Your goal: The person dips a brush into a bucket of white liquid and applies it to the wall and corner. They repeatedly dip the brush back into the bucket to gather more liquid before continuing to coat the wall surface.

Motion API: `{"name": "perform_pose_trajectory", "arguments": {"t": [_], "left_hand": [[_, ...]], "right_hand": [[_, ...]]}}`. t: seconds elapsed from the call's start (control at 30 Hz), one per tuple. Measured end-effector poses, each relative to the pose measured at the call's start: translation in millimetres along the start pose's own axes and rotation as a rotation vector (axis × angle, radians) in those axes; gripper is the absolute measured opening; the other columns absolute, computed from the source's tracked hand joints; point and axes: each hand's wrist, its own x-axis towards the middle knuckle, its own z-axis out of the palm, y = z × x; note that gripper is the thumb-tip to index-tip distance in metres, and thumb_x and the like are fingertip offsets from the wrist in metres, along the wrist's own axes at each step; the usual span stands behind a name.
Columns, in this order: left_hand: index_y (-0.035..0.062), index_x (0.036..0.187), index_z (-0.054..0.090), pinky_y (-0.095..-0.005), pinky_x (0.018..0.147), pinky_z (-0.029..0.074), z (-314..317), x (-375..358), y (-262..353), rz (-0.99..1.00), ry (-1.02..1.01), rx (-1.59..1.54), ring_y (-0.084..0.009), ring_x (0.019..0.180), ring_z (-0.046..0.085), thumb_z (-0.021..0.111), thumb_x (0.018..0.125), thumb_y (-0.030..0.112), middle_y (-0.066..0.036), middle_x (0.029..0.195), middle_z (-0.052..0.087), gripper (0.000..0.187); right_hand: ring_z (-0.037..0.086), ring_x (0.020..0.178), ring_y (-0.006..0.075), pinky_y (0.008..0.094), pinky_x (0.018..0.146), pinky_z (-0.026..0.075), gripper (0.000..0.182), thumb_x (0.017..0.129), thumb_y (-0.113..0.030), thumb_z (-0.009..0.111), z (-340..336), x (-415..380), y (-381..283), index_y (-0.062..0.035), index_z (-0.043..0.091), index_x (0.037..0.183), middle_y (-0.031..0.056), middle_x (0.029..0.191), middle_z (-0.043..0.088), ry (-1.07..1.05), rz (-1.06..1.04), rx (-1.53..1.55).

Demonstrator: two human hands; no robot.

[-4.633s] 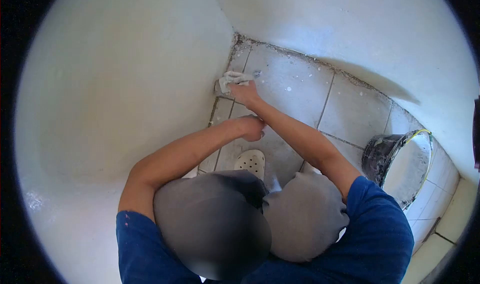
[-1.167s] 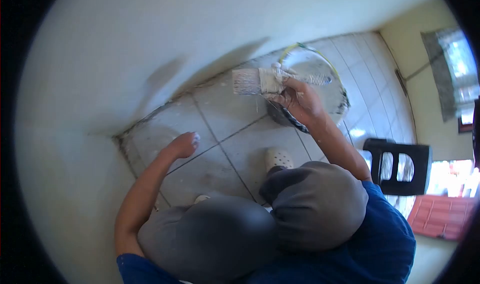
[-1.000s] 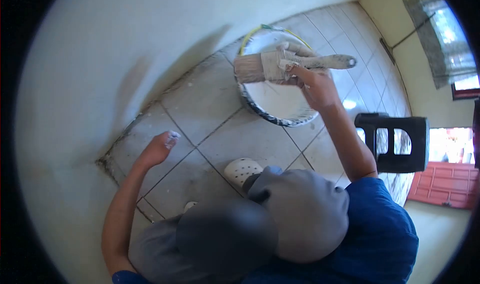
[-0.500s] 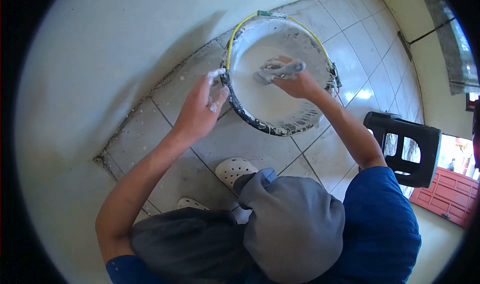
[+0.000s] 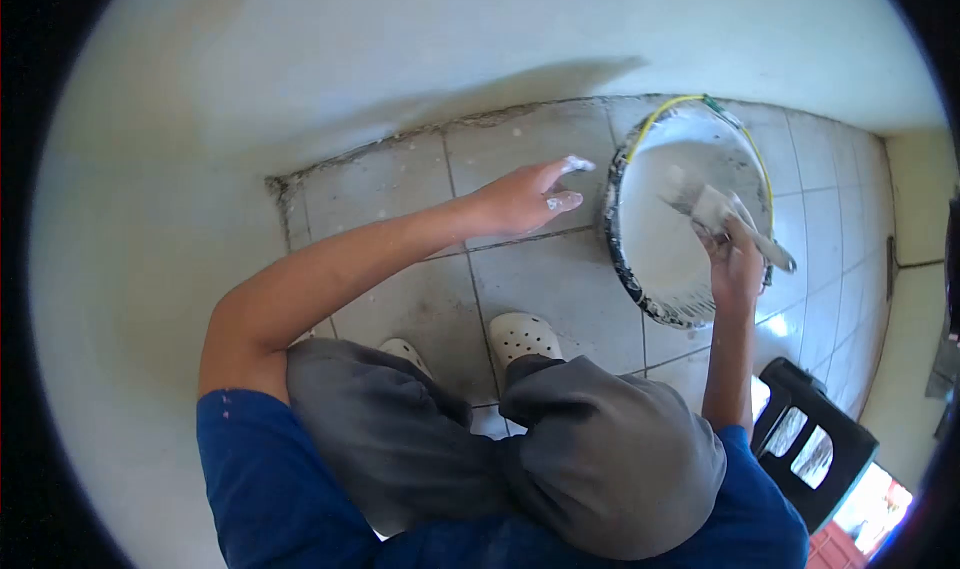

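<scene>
Two hands at work. I see right hand (image 5: pixel 735 264) clamped on brush (image 5: pixel 712 209), bristles dipped in paint bucket (image 5: pixel 618 231) to load, apparently. Left hand (image 5: pixel 520 197), fingers loosely extended, empty, hovers beside bucket rim over floor tiles (image 5: pixel 560 289), likely for balance.

Bare floor (image 5: pixel 540 289) open left of bucket (image 5: pixel 622 259); wall (image 5: pixel 400 59) closes far edge, stool (image 5: pixel 815 439) crowds right.
</scene>
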Motion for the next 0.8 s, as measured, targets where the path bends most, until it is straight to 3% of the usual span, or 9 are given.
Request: {"name": "perform_pose_trajectory", "arguments": {"t": [0.03, 0.13, 0.2, 0.3, 0.4, 0.5, 0.67, 0.8], "left_hand": [[0.0043, 0.124, 0.038, -0.0329, 0.083, 0.043, 0, -4, -19, 0.021, 0.078, 0.025, -0.0219, 0.105, 0.053, 0.047, 0.089, 0.03, -0.014, 0.122, 0.047, 0.044], [0.0032, 0.118, 0.045, -0.032, 0.075, 0.045, -24, -32, -66, -0.35, -0.14, 0.03, -0.0202, 0.096, 0.055, 0.048, 0.088, 0.034, -0.014, 0.11, 0.054, 0.043], [0.002, 0.109, 0.051, -0.0313, 0.068, 0.046, -38, -51, -101, -0.481, -0.171, 0.086, -0.018, 0.087, 0.056, 0.049, 0.086, 0.036, -0.012, 0.095, 0.059, 0.041], [0.0008, 0.101, 0.053, -0.0352, 0.069, 0.045, -46, -75, -150, -0.466, 0.026, 0.216, -0.0219, 0.083, 0.057, 0.051, 0.084, 0.035, -0.014, 0.087, 0.059, 0.038], [0.0001, 0.095, 0.054, -0.0418, 0.073, 0.044, -49, -102, -184, -0.356, 0.07, 0.369, -0.0356, 0.084, 0.058, 0.053, 0.08, 0.029, -0.02, 0.089, 0.06, 0.033], [0.0003, 0.091, 0.054, -0.0432, 0.076, 0.044, -55, -117, -187, -0.379, -0.043, 0.559, -0.0374, 0.087, 0.056, 0.052, 0.08, 0.026, -0.021, 0.09, 0.059, 0.028], [0.0017, 0.09, 0.054, -0.0448, 0.075, 0.044, -63, -116, -210, -0.309, 0.048, 0.534, -0.038, 0.086, 0.056, 0.051, 0.08, 0.022, -0.02, 0.09, 0.059, 0.023], [0.0018, 0.094, 0.052, -0.0436, 0.076, 0.043, -74, -110, -208, -0.288, 0.078, 0.566, -0.037, 0.088, 0.055, 0.05, 0.084, 0.022, -0.02, 0.091, 0.058, 0.023]], "right_hand": [[0.058, 0.094, 0.025, 0.0352, 0.081, 0.052, 0.035, 0.084, -0.005, 0.048, 2, -3, -1, 0.0054, 0.043, 0.117, 0.0166, 0.11, 0.053, 0.004, 0.002, 0.088], [0.056, 0.097, 0.0268, 0.0362, 0.085, 0.051, 0.033, 0.087, -0.009, 0.045, 10, -12, 0, 0.0065, 0.042, 0.116, 0.0186, 0.11, 0.052, 0.088, -0.004, 0.248], [0.056, 0.097, 0.0268, 0.0354, 0.085, 0.051, 0.032, 0.088, -0.01, 0.044, 14, -14, -3, 0.0073, 0.042, 0.115, 0.0185, 0.108, 0.053, 0.154, -0.032, 0.331], [0.056, 0.098, 0.0275, 0.0361, 0.086, 0.051, 0.031, 0.088, -0.009, 0.044, 17, -15, 3, 0.0084, 0.041, 0.114, 0.0201, 0.108, 0.053, 0.105, -0.066, 0.397], [0.053, 0.102, 0.0254, 0.0353, 0.086, 0.05, 0.032, 0.089, -0.01, 0.044, 40, -21, 6, 0.0087, 0.041, 0.114, 0.0189, 0.111, 0.05, 0.062, -0.092, 0.408], [0.051, 0.105, 0.0242, 0.0363, 0.089, 0.047, 0.033, 0.089, -0.011, 0.043, 75, -31, 5, 0.0084, 0.04, 0.115, 0.0178, 0.113, 0.049, 0.011, -0.168, 0.421], [0.05, 0.107, 0.0258, 0.0379, 0.096, 0.041, 0.035, 0.093, -0.017, 0.038, 147, -53, 29, 0.0063, 0.038, 0.118, 0.0167, 0.115, 0.049, -0.165, -0.274, 0.449], [0.05, 0.107, 0.0233, 0.0373, 0.095, 0.04, 0.03, 0.092, -0.015, 0.041, 203, -60, 86, 0.0004, 0.039, 0.117, 0.0142, 0.118, 0.047, -0.218, -0.034, 0.382]]}}
